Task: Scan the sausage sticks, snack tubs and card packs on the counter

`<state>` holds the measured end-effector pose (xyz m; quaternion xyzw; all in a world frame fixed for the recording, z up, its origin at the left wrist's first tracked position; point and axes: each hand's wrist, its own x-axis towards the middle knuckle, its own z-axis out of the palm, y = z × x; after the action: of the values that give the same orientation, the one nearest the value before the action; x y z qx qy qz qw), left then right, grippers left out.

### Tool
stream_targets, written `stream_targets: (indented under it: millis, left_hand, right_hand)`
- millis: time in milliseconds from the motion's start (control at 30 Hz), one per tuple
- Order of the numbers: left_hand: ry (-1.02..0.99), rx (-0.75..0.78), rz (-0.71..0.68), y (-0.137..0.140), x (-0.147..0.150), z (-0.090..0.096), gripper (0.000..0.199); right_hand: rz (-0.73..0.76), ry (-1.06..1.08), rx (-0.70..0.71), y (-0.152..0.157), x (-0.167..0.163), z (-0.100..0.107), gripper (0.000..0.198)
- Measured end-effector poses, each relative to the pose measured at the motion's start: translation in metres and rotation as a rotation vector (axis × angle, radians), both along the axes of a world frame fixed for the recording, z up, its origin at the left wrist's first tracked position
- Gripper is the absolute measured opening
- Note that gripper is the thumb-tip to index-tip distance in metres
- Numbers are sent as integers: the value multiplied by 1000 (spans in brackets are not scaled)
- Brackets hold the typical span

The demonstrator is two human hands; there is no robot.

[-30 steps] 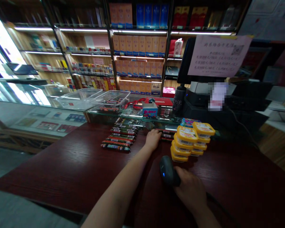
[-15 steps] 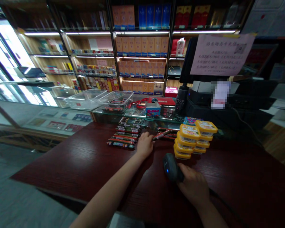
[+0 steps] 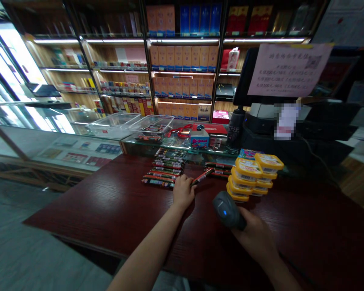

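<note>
My left hand [image 3: 183, 192] is closed on one end of a slim, red-and-dark wrapped stick [image 3: 202, 177], which points up and to the right over the counter. Just beyond that hand lies a row of similar wrapped sticks [image 3: 166, 169], side by side. A few more wrapped sticks [image 3: 221, 165] lie to the right, behind the held one. My right hand [image 3: 257, 234] grips a dark barcode scanner [image 3: 227, 210] with a blue light on it, its cable trailing off to the lower right. Stacked yellow-lidded tubs [image 3: 248, 180] stand beyond the scanner.
The dark red wooden counter [image 3: 109, 206] ends at a raised glass shelf carrying clear plastic bins [image 3: 153, 126] and a small blue-and-pink box [image 3: 199, 139]. A monitor with a paper notice [image 3: 288, 70] stands at the back right. Lit shelves of boxes [image 3: 183, 58] line the wall.
My left hand has drawn the stick toward me, away from the sticks at the right. My right hand has turned the scanner slightly. The whole view has shifted a little.
</note>
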<state>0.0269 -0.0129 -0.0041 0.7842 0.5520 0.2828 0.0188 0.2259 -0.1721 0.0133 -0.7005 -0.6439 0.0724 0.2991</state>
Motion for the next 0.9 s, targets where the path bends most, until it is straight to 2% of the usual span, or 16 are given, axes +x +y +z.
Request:
stream_targets:
  millis: [133, 200, 500, 733, 900]
  left_hand:
    - [-54, 20, 6, 0, -2, 0, 18]
    - [-66, 31, 4, 1, -2, 0, 18]
    - [-65, 39, 6, 0, -1, 0, 18]
    - [-18, 20, 37, 2, 1, 1, 20]
    - [-55, 57, 18, 2, 0, -1, 18]
  right_hand:
    - [80, 346, -28, 2, -1, 10, 30]
    - [124, 431, -6, 2, -1, 11, 33]
    - [83, 369, 16, -3, -3, 10, 36]
    - [112, 397, 37, -1, -1, 10, 32]
    - [108, 358, 49, -1, 0, 6, 33]
